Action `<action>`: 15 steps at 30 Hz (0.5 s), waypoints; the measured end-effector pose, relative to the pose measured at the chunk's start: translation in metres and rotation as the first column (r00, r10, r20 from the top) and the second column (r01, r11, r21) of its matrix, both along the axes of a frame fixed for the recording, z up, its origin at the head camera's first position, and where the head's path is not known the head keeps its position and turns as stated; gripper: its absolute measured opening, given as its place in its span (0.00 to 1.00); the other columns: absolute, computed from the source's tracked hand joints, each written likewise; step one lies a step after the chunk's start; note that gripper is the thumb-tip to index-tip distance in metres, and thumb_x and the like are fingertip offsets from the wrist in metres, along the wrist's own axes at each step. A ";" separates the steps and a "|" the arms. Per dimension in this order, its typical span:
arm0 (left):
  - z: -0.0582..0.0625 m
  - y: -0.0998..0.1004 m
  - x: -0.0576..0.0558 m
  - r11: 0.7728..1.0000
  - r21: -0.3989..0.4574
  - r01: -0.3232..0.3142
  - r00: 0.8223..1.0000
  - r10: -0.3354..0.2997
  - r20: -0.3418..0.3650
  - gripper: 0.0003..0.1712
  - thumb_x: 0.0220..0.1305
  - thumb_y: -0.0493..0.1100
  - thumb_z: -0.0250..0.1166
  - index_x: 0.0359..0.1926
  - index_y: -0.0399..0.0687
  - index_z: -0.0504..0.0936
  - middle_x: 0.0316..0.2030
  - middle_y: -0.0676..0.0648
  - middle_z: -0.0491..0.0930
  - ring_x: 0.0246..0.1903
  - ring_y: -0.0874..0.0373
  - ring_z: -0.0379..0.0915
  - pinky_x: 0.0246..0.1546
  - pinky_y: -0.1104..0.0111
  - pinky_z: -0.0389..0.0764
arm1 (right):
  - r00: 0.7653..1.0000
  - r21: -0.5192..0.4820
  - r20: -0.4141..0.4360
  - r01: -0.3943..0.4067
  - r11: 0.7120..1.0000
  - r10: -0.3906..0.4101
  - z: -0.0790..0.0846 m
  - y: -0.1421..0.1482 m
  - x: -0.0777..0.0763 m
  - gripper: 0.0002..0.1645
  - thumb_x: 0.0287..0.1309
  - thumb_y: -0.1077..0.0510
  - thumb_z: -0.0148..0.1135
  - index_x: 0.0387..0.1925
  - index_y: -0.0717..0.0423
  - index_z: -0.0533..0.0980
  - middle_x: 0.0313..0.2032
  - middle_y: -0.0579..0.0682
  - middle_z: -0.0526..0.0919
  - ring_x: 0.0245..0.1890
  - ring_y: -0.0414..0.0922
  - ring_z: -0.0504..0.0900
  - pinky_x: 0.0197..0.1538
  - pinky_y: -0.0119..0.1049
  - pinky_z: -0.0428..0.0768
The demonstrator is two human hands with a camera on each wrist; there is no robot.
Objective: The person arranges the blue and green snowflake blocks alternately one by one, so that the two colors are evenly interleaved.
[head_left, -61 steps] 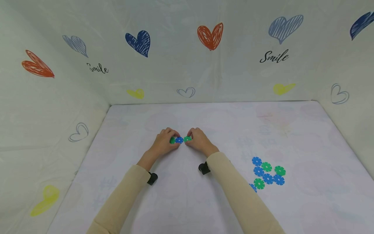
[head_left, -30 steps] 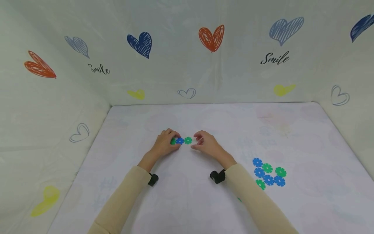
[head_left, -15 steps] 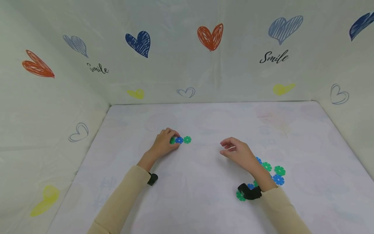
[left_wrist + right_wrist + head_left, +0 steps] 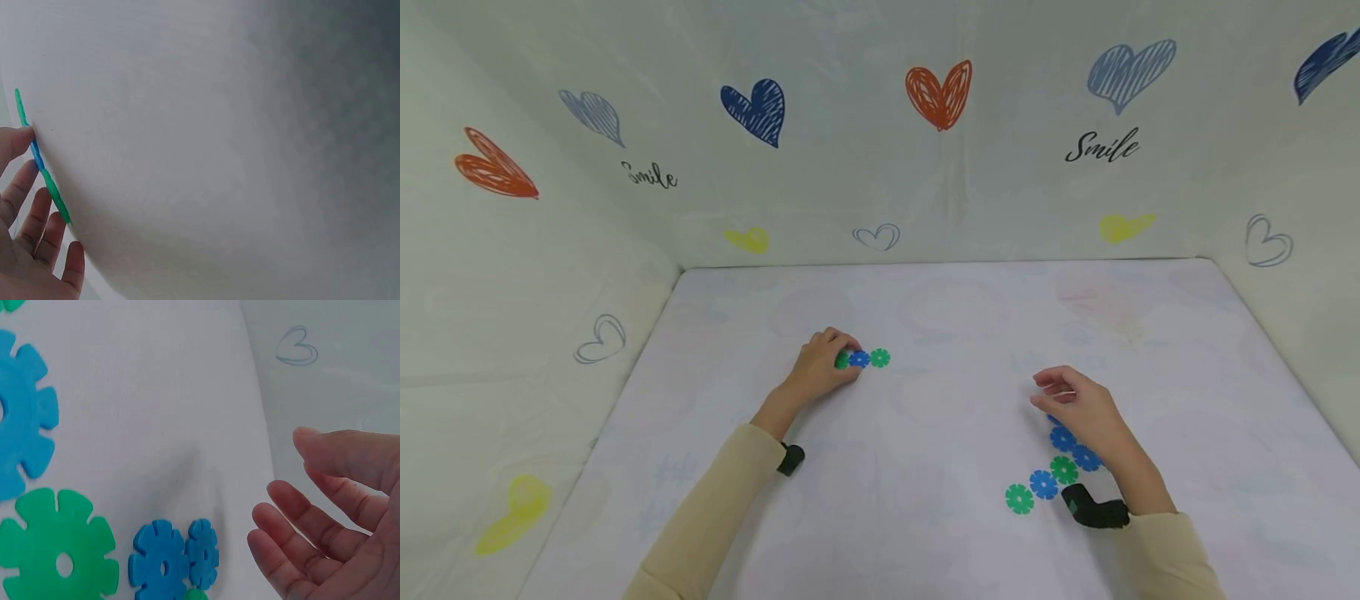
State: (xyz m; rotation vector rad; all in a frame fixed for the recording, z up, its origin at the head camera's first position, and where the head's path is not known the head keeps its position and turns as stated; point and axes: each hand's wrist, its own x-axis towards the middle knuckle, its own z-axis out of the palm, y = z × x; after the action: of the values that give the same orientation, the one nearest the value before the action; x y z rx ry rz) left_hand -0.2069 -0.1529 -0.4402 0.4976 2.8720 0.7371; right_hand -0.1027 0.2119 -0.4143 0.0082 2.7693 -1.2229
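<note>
White sheeting, printed with blue, red and yellow hearts, is hung behind the table and along its left and right edges.

Left of middle, toward the table's back edge: row of three discs, green, blue, green, edge meeting edge. Its blue middle disc is pinched between thumb and forefinger of the left hand. One green disc is tucked into the hollow of that hand; the other is exposed beyond the fingertips, on the side facing the table's right edge.

Nothing is grasped by the right hand; its fingers are loosely bent, thumb parted from them. It is held above loose discs right of middle, farther from the back edge; four blue and two green can be counted from the head, some partly covered by the hand.

By the left wrist view alone the row is shown edge-on, as a thin strip; whether the table is touched by it cannot be told. By the right wrist view, centre holes and notched rims are shown large, fingertips apart from the discs. Black wrist cameras and beige sleeves are seen only from the head.

Lettering: "Smile", in black script, can be read twice on the sheeting.
</note>
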 end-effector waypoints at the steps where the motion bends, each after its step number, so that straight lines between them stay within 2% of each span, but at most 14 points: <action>1: 0.000 0.000 0.000 1.000 -0.001 0.000 1.000 0.000 0.001 0.18 0.56 0.46 0.66 0.47 0.48 0.76 0.50 0.44 0.71 0.53 0.47 0.64 0.56 0.51 0.62 | 1.000 0.006 0.011 0.008 1.000 -0.008 -0.001 0.002 0.001 0.23 0.60 0.52 0.59 0.53 0.61 0.71 0.47 0.60 0.78 0.48 0.55 0.76 0.51 0.50 0.75; 6: 0.000 0.000 0.001 1.000 0.001 -0.002 1.000 0.002 0.000 0.18 0.56 0.46 0.66 0.47 0.48 0.76 0.50 0.44 0.71 0.53 0.47 0.64 0.55 0.51 0.63 | 0.998 0.054 0.049 0.029 0.998 -0.032 -0.005 0.012 0.004 0.24 0.59 0.52 0.59 0.53 0.61 0.70 0.48 0.62 0.77 0.49 0.57 0.75 0.52 0.52 0.74; 15: -0.004 -0.002 -0.001 1.000 0.004 0.004 1.000 -0.003 -0.015 0.18 0.56 0.46 0.66 0.47 0.48 0.76 0.49 0.44 0.71 0.52 0.47 0.64 0.55 0.51 0.63 | 0.998 0.137 0.048 0.030 0.990 -0.037 -0.016 0.024 0.012 0.23 0.57 0.57 0.61 0.51 0.65 0.71 0.46 0.64 0.76 0.45 0.57 0.75 0.48 0.52 0.75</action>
State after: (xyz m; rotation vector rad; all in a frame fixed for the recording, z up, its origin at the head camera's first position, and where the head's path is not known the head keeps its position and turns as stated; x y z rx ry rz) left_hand -0.2076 -0.1546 -0.4444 0.5108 2.8833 0.7424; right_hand -0.0906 0.2357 -0.4304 0.0971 2.8134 -1.0227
